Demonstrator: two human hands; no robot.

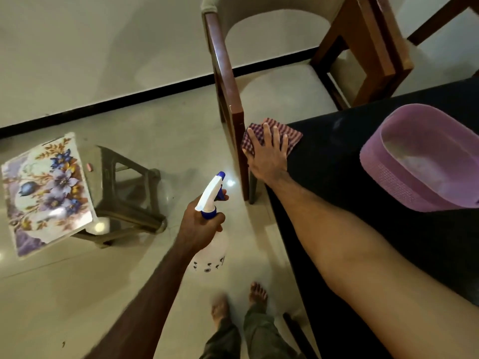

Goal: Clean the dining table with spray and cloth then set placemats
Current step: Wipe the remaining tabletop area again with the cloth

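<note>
Cloth (272, 134), a red-and-white checked rag, is lying flat on the near-left corner of the dark dining table (337, 164), just beside the wooden back of a chair (228, 81). The right hand (268, 154) is pressing down on it with fingers straight and spread, not curled round it. From that corner the unwiped surface is stretching away to the right, toward the pink basket (388, 182) standing on the table, so the wiping stroke will likely be running that way. The left hand (201, 224) is gripping the neck of the spray bottle (211, 200) off the table's edge, over the floor, nozzle pointing up and away. Floral placemats (46, 193) are waiting on a stool (129, 198), well apart to the left.
</note>
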